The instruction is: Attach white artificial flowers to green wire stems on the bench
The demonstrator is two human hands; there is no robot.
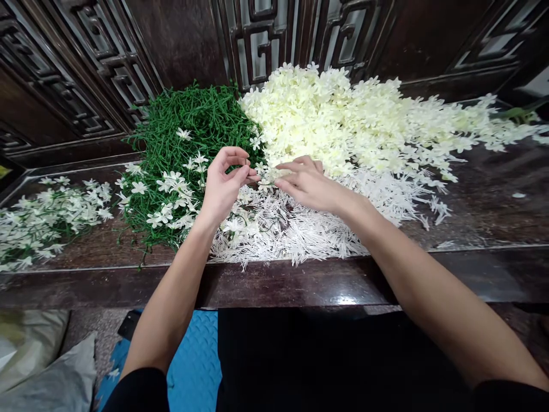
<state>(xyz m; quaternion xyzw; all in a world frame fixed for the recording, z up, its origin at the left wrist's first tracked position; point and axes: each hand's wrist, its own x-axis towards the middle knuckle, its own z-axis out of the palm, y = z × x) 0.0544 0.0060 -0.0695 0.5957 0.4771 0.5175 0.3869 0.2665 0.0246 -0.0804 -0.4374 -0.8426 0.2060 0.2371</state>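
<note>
My left hand (223, 183) is raised over the dark wooden table (484, 200), thumb and fingers pinched on a small white artificial flower part. My right hand (306, 184) meets it from the right, fingers pressed together on the same small piece above a heap of white plastic stamens (300, 229). Behind the hands lies a big pile of cream artificial flower heads (343, 114). To the left is a tangle of green plastic stems (193, 123), some with white flowers fitted on.
Finished green sprigs with white flowers (47, 214) lie at the table's left end. A carved dark wooden panel (257, 40) rises behind the table. Below are a blue mat (195, 360) and grey bags (47, 366) on the floor.
</note>
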